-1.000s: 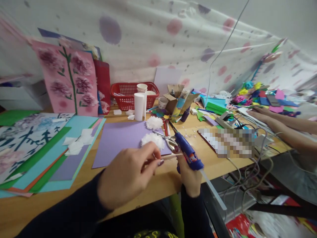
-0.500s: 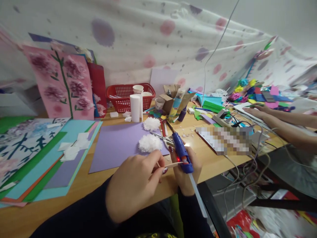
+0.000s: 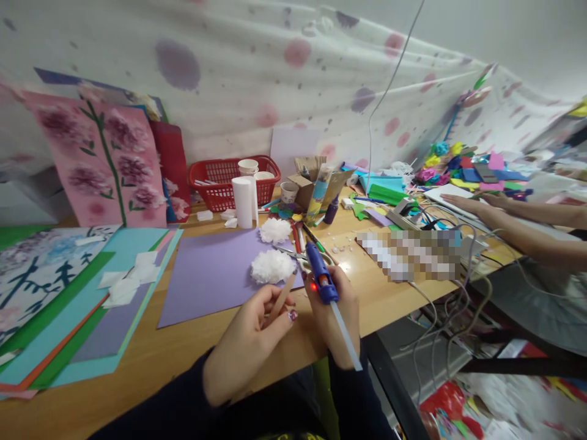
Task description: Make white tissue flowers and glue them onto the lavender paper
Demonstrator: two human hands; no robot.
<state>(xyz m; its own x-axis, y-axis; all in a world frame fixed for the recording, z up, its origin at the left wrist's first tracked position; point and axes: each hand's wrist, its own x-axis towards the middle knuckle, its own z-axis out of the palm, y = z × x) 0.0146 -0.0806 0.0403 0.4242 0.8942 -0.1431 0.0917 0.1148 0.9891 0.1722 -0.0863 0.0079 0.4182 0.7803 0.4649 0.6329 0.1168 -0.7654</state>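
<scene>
My left hand [image 3: 257, 336] is closed on a thin, pale wooden stick [image 3: 280, 299], its narrow end tilted up toward the right. My right hand [image 3: 337, 311] grips a blue hot glue gun [image 3: 321, 272] with its nozzle pointing away from me. A clear glue stick [image 3: 347, 336] juts from the gun's rear, and a red light glows on its side. Beyond my hands, two white ruffled paper flowers [image 3: 273, 267] lie at the right edge of a purple sheet [image 3: 202, 275]. Scissors [image 3: 305, 259] lie partly hidden behind the glue gun.
A red basket [image 3: 202, 189] with paper cups stands at the back beside a white paper roll [image 3: 242, 208]. Layered coloured sheets [image 3: 132, 232] cover the left. Cables and a power strip [image 3: 403, 206] lie right, near another person's arms [image 3: 504, 220].
My left hand has drawn the wooden stick away from the back of the glue gun and turned it upward. The glue gun has shifted slightly left in view.
</scene>
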